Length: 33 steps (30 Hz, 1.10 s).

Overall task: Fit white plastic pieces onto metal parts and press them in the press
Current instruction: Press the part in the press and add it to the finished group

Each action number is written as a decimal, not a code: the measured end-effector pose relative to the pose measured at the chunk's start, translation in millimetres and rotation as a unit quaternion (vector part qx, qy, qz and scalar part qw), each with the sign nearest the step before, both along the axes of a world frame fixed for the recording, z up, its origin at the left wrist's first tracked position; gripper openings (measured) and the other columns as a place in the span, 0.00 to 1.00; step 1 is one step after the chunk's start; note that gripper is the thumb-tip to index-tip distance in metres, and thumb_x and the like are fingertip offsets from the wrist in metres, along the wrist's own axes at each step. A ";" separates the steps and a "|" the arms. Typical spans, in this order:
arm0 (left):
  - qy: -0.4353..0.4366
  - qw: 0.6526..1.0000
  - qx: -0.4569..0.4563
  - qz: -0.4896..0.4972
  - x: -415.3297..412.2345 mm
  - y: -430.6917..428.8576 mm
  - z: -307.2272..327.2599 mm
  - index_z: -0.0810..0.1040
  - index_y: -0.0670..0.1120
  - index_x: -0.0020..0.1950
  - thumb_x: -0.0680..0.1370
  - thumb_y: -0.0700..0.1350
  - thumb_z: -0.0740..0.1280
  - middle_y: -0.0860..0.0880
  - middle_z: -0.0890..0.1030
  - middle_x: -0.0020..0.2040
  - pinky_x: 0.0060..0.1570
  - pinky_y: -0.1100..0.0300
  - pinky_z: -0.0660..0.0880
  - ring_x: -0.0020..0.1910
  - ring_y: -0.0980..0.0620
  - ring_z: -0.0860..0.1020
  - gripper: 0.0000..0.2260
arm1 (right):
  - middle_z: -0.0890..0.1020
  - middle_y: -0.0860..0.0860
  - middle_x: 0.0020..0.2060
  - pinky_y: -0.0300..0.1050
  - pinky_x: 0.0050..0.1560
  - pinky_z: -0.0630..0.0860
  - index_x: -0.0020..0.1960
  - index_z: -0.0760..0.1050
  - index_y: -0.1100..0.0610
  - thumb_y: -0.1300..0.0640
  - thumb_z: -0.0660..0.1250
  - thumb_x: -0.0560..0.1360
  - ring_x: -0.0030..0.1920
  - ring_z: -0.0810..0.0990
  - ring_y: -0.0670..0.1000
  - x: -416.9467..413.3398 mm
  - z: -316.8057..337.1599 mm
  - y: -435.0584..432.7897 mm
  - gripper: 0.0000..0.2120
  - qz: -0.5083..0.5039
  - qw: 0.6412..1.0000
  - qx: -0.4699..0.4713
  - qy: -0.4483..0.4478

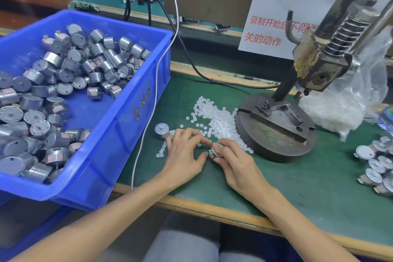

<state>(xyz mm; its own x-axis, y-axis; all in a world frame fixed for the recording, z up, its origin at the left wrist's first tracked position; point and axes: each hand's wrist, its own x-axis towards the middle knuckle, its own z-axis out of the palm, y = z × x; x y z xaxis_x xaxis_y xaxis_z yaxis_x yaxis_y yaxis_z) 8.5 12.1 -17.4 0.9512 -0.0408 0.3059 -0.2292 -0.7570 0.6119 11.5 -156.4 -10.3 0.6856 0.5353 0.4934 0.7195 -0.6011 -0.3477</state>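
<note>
right hand (pixel 236 164) grips metal part (pixel 217 151), axis seemingly tilted toward left hand (pixel 182 151). left fingers curl at its top; whether they pinch one of the white pieces (pixel 214 119): cannot tell. press base (pixel 276 134) just beyond right hand, nearer it.

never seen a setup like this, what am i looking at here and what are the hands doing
This is a single picture from a camera worn on a person's head, looking down at their own bare hands at a workbench. The right hand holds a small round metal part. The left hand brings its fingertips to that part; whether they pinch a white piece is hidden. On the green mat lie a pile of white plastic pieces, one loose part beside the left hand, and a hand press with a round base. The blue bin on the left holds a heap of the same parts. A smaller cluster lies far right.
</note>
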 end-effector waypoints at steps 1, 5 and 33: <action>0.001 1.000 0.001 0.000 0.1 -0.2 0.0 0.79 0.56 0.49 0.71 0.46 0.71 0.60 0.71 0.49 0.49 0.62 0.51 0.51 0.60 0.63 0.09 | 0.79 0.61 0.49 0.48 0.34 0.79 0.53 0.77 0.68 0.65 0.65 0.74 0.38 0.79 0.58 0.3 -0.7 0.3 0.09 0.000 1.000 -0.005 -0.002; 0.005 1.000 0.000 -0.002 0.0 -0.3 1.1 0.78 0.56 0.51 0.71 0.45 0.70 0.60 0.70 0.49 0.49 0.62 0.52 0.51 0.61 0.62 0.10 | 0.78 0.60 0.50 0.48 0.36 0.79 0.54 0.77 0.67 0.64 0.64 0.74 0.39 0.79 0.57 0.2 -2.7 0.0 0.10 0.003 1.000 -0.014 -0.001; -0.030 0.999 -0.001 -0.039 86.3 -141.9 55.2 0.81 0.53 0.51 0.69 0.65 0.67 0.54 0.71 0.58 0.49 0.64 0.53 0.58 0.54 0.61 0.19 | 0.81 0.57 0.34 0.41 0.25 0.69 0.50 0.73 0.51 0.63 0.54 0.80 0.27 0.73 0.50 46.0 57.8 -101.4 0.12 -0.264 0.841 0.343 0.324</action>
